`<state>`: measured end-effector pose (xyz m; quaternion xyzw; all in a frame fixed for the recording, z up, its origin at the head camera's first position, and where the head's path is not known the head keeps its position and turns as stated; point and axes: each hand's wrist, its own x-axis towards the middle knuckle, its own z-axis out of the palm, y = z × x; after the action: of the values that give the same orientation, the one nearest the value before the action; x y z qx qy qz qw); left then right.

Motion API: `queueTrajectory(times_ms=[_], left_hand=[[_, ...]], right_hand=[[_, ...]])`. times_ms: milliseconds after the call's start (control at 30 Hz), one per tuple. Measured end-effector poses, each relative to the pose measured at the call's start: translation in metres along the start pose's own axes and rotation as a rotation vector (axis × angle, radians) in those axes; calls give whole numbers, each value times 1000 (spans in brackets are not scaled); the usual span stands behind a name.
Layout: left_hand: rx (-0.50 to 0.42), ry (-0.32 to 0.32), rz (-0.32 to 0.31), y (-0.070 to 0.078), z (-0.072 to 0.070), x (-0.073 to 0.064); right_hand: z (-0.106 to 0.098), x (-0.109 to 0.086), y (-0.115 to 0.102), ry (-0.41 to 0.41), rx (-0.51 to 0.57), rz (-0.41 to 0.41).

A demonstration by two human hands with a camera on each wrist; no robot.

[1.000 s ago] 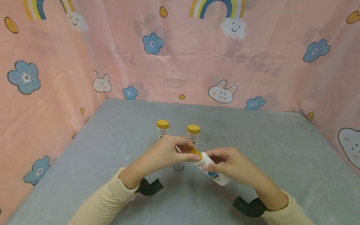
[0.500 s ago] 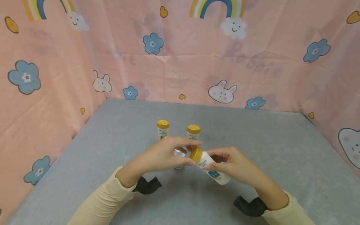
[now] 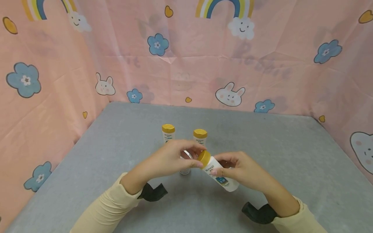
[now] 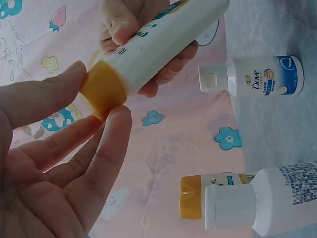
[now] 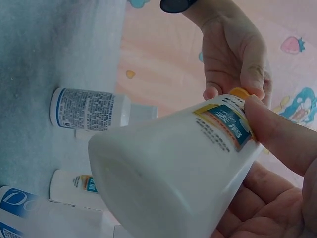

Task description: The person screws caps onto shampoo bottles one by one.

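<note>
My right hand [image 3: 240, 170] holds a white bottle [image 3: 218, 174], fingers behind it and thumb on its front label. The bottle tilts, its yellow cap [image 3: 205, 158] up and to the left. My left hand [image 3: 172, 157] pinches that cap between thumb and fingertips; the left wrist view shows the thumb on one side of the cap [image 4: 104, 90] and a fingertip on the other. The right wrist view shows the bottle's base [image 5: 133, 193] close up. Whether the cap is loose on the neck, I cannot tell.
Two yellow-capped bottles stand behind my hands, one left [image 3: 168, 131] and one right [image 3: 200, 136]. A white-capped bottle [image 3: 185, 171] stands partly hidden behind my left hand. The left wrist view shows a Dove bottle [image 4: 267, 75]. Patterned pink cloth [image 3: 186, 64] surrounds the grey tabletop [image 3: 276, 145].
My left fingers spread apart around the cap half a second ago and have since drawn in on it. More of the cap shows than one second ago. The right hand barely moves.
</note>
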<state>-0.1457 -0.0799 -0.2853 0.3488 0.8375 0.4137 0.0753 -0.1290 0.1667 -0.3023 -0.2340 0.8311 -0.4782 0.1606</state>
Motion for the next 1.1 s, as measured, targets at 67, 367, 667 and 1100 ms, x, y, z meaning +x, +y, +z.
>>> queueTrajectory(times_ms=[67, 367, 667, 1100], left_hand=[[-7, -5, 16, -1, 0, 0], [-12, -34, 77, -1, -1, 0], [11, -41, 72, -2, 0, 1], [18, -28, 105, -1, -1, 0]], right_hand=[[0, 0, 0, -4, 5, 0], [1, 0, 1, -9, 7, 3], [0, 1, 3, -22, 25, -7], [0, 1, 3, -60, 94, -34]])
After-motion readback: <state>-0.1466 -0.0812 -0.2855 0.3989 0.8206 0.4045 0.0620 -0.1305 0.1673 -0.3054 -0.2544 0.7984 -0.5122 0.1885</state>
